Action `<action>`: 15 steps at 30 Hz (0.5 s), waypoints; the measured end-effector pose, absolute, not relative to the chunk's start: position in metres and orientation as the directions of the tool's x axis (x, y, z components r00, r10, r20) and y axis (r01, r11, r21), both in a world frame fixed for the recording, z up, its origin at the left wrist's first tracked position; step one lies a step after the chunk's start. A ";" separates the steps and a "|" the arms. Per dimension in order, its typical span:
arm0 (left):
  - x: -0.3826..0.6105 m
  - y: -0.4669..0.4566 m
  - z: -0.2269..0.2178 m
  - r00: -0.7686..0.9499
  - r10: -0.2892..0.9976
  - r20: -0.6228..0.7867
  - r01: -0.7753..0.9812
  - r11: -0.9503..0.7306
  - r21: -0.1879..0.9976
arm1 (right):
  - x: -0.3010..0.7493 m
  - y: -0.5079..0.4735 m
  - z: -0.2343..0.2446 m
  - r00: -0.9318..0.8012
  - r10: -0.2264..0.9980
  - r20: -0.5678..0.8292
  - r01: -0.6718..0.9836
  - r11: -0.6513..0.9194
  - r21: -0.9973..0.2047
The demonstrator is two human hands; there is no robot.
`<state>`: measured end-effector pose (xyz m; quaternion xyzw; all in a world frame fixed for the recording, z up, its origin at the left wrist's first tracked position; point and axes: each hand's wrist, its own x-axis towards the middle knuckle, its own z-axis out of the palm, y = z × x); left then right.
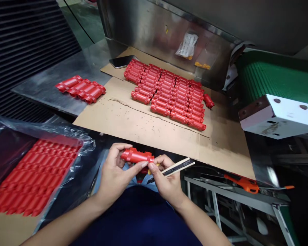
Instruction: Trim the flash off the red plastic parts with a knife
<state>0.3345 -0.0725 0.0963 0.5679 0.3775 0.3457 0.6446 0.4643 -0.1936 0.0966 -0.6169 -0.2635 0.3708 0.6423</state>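
Note:
My left hand [116, 172] is closed around a red plastic part [137, 156], held level above my lap. My right hand [166, 181] grips a slim utility knife [176, 167] with a pale and black handle, its fingertips touching the part's right end. Ahead on a cardboard sheet [133, 123] lie several rows of the same red parts [169, 94]. A smaller group of red parts [81, 89] rests on the metal table at the left.
A box lined with a clear plastic bag [33, 171] at my left holds several rows of red parts. A phone [122, 61] lies at the cardboard's far corner. A green conveyor [277, 78] stands at the right. Orange cutters [242, 182] rest on a metal frame.

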 end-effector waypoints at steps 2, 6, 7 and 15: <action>0.335 -0.069 0.099 0.459 0.883 -0.097 0.007 0.105 0.994 | 0.464 -0.193 0.098 0.591 0.785 -0.186 -0.221 -0.064 -0.973; 0.331 -0.064 0.098 0.447 0.895 -0.004 0.079 -0.035 0.996 | 0.466 -0.194 0.098 0.575 0.774 -0.265 -0.275 -0.123 -0.954; 0.330 -0.063 0.097 0.461 0.886 0.050 0.101 -0.109 0.989 | 0.466 -0.195 0.097 0.572 0.780 -0.255 -0.263 -0.121 -0.957; 0.329 -0.046 0.090 0.391 0.908 -0.151 0.009 0.161 0.987 | 0.467 -0.212 0.097 0.462 0.793 0.398 0.519 0.122 -0.846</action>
